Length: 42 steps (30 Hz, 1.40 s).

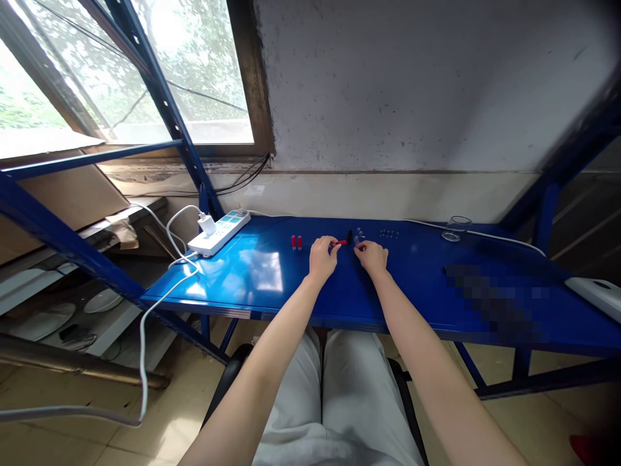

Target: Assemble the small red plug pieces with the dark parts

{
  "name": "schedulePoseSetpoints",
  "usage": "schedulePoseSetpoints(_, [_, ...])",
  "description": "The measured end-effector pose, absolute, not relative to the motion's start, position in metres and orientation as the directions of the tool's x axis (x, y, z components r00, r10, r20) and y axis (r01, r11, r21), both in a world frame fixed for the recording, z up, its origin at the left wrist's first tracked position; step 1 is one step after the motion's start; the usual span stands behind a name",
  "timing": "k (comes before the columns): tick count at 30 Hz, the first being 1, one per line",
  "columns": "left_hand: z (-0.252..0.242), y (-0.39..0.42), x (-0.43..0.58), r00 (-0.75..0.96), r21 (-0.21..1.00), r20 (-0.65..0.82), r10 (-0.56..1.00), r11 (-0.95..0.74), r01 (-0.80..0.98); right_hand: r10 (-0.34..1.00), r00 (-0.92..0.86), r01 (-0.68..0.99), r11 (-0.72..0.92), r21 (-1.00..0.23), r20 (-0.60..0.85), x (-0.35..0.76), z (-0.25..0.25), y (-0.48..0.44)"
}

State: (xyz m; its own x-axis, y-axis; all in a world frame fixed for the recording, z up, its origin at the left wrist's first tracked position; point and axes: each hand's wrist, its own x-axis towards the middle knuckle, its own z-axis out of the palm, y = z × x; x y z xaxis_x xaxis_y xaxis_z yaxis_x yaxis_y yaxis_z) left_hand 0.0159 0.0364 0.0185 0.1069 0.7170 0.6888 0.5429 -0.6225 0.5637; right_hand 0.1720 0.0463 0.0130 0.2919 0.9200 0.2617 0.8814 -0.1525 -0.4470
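Observation:
My left hand [322,256] pinches a small red tube [341,243] just above the blue table. Close by on its right, my right hand [372,257] has its fingertips closed at a small see-through piece [358,241]; whether it grips that piece is too small to tell. A little black object [350,237] stands between the two hands, toward the wall. Beyond the right fingertips lie a few tiny see-through parts [359,232]. Two more red tubes [296,243] stand side by side left of my left hand. Several tiny pale pieces [389,233] form rows to the right.
The blue table [417,285] runs along the wall. A white power strip [220,233] with a plugged-in charger sits at its left end, its cable hanging over the edge. A see-through cup [457,228] stands back right. A white device [596,294] is at the right edge.

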Motion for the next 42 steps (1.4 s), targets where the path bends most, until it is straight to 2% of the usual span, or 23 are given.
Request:
schedulePoseSetpoints(4, [0.019, 0.037, 0.015, 0.093, 0.578, 0.683, 0.724, -0.614, 0.538, 0.92, 0.091, 0.949, 0.036, -0.313, 0.381, 0.167, 0.015, 0.038])
schedulePoseSetpoints(8, [0.018, 0.038, 0.015, 0.081, 0.59, 0.672, 0.736, -0.598, 0.542, 0.915, -0.018, 0.957, 0.133, -0.257, 0.404, 0.163, 0.018, 0.032])
schedulePoseSetpoints(23, [0.016, 0.039, 0.013, 0.078, 0.587, 0.681, 0.729, -0.605, 0.538, 0.91, -0.087, 0.954, 0.194, -0.231, 0.406, 0.162, 0.02, 0.027])
schedulePoseSetpoints(33, [0.02, 0.031, 0.014, 0.26, 0.469, 0.688, 0.678, -0.688, 0.554, 0.9, -0.048, 0.932, 0.196, -0.305, 0.433, 0.163, 0.019, 0.028])
schedulePoseSetpoints(37, [0.017, 0.032, 0.014, 0.338, 0.44, 0.631, 0.698, -0.681, 0.585, 0.901, -0.031, 0.93, 0.185, -0.318, 0.433, 0.163, 0.018, 0.029])
schedulePoseSetpoints(42, [0.015, 0.034, 0.015, 0.319, 0.455, 0.64, 0.699, -0.679, 0.576, 0.9, -0.023, 0.918, 0.191, -0.346, 0.436, 0.163, 0.02, 0.027])
